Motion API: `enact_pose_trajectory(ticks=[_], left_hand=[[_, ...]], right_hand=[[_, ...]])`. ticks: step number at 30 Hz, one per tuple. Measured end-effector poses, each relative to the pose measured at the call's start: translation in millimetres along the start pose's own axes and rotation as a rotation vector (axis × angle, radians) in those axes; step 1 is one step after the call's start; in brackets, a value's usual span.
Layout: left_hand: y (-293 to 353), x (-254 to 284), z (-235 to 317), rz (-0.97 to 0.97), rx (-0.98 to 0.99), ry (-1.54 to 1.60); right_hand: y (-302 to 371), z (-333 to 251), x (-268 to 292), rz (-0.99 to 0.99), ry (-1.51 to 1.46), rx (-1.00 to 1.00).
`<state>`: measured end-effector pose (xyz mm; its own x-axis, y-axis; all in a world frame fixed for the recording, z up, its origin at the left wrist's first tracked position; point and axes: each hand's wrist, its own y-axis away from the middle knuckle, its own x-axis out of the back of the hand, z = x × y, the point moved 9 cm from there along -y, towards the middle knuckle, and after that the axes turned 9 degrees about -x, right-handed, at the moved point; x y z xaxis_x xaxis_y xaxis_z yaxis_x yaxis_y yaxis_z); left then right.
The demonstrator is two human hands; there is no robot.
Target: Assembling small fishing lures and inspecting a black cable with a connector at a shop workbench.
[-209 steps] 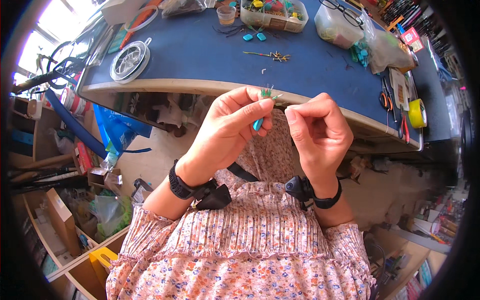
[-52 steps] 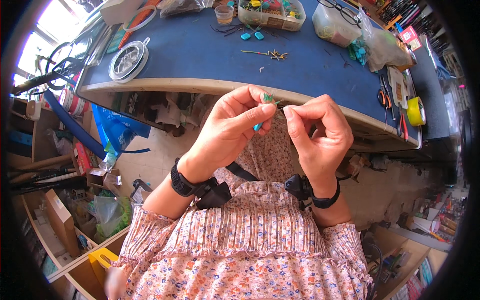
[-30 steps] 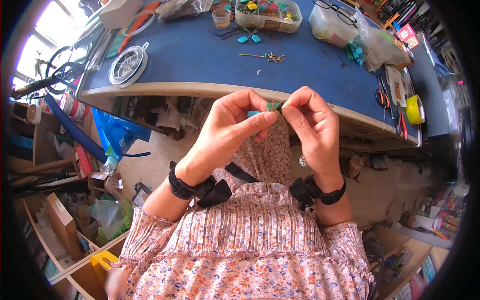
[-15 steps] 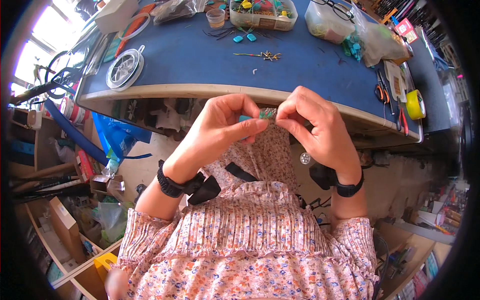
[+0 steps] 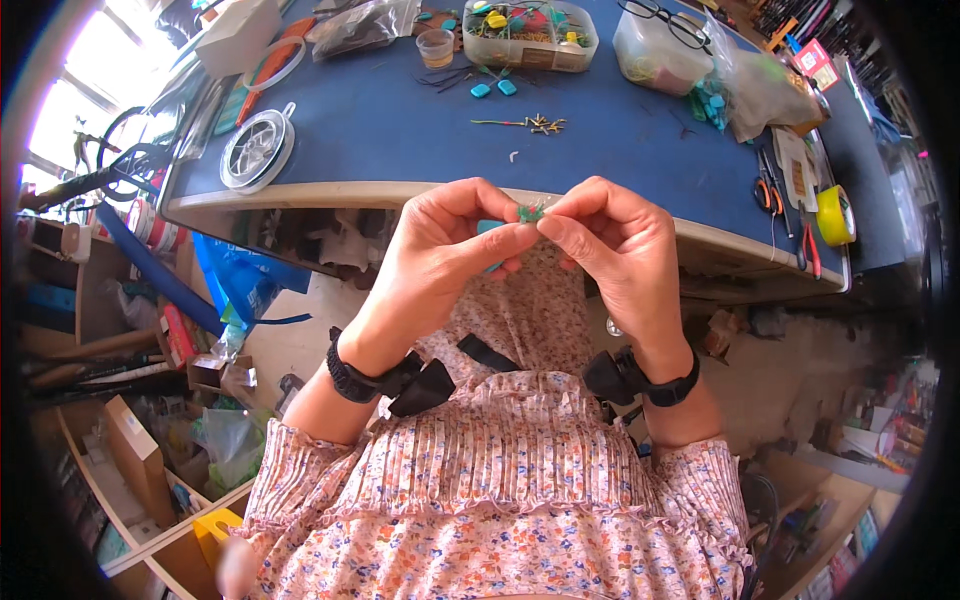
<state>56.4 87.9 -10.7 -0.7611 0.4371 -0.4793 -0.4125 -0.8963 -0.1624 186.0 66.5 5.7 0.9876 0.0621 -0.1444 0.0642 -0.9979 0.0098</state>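
Note:
In front of the table's near edge, my left hand pinches a small green bundle of thin strands between thumb and forefinger. A flat turquoise piece shows between the thumb and fingers of that same hand, partly covered. My right hand is closed, its thumb and forefinger pinched at the right side of the green bundle. Exactly what its fingertips grip is too small to make out. Beyond them on the blue table top lies a little heap of thin gold-coloured pieces with a green strand.
Two turquoise pieces lie near a small clear cup and a divided plastic box. At left is a white line spool. Orange-handled scissors, red-handled pliers and yellow tape sit at right.
My right hand has moved slightly left and its fingertips have come to the green bundle, where a gap showed before. The bundle now sits a little higher, and the view has shifted slightly.

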Motion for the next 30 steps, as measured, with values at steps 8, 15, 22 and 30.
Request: enact_pose_trajectory(ticks=[8,15,22,30], left_hand=[[-0.5,2.3,-2.2,0.005,-0.020,-0.147],[0.5,-0.5,-8.0,-0.003,0.040,0.157],[3.7,0.3,-5.6,-0.002,0.029,0.074],[5.6,-3.1,-8.5,-0.013,0.046,0.148]], right_hand=[[0.0,0.0,-1.1,0.010,0.014,0.003],[1.6,3.6,-0.3,0.004,-0.079,0.010],[1.7,0.7,-5.4,-0.022,-0.030,0.029],[4.3,4.8,-5.2,0.011,-0.084,0.008]])
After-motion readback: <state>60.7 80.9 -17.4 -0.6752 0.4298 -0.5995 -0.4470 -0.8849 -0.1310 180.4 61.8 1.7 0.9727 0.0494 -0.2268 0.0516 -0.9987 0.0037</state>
